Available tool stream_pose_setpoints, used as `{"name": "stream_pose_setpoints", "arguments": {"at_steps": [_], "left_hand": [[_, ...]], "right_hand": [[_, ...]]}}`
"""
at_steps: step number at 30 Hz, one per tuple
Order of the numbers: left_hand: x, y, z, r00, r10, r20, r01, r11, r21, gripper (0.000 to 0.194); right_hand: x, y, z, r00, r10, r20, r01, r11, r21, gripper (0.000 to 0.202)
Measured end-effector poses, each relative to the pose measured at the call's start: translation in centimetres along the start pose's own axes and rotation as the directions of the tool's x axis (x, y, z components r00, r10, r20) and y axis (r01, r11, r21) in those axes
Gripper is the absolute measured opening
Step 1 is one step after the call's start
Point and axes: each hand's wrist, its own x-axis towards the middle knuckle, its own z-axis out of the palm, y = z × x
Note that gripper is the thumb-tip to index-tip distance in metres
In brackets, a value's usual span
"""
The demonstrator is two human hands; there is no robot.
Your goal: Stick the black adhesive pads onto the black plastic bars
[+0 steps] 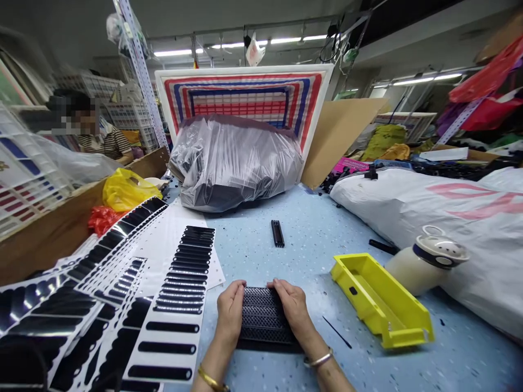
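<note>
Between my two hands is a black perforated mesh piece, or a stack of such pieces point(265, 316), low in the middle of the view. My left hand point(231, 310) holds its left edge, and my right hand point(293, 307) grips the right edge, thumbs towards the top. A flat black strip shows under its near edge. Farther up on the blue table point(245, 245) lies a small bundle of black strips point(277, 233). White sheets carrying black strips point(180, 294) spread out to the left of my left hand. A thin black strip point(337, 332) lies right of my right hand.
On the right are a yellow bin point(382, 299), a cream bottle point(425, 258) and a large white sack point(433, 212). A plastic-covered bundle point(241, 163) stands at the back before a striped basket point(245, 81). A person point(106, 139) sits at the far left.
</note>
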Motion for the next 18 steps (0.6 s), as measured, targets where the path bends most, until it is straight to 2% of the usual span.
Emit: {"name": "stream_pose_setpoints", "arguments": {"at_steps": [5,11,18], "left_hand": [[-2.7,-0.3,-1.1,0.999,-0.031,-0.043,0.030,0.999,-0.024,0.049],[-3.1,-1.1,-1.9,0.998,-0.040,-0.053,0.032,0.988,-0.149,0.053],[-3.6,-1.3,-1.2,1.000,-0.023,-0.004,0.023,0.994,-0.108,0.053]], "right_hand": [[-2.3,-0.2,-0.4,0.999,0.034,0.016,-0.035,0.995,0.096,0.056],[-1.5,0.1,-1.7,0.994,0.104,-0.035,-0.090,0.958,0.273,0.067],[-2.1,-0.3,-0.3,0.996,0.089,-0.024,-0.077,0.948,0.309,0.069]]}}
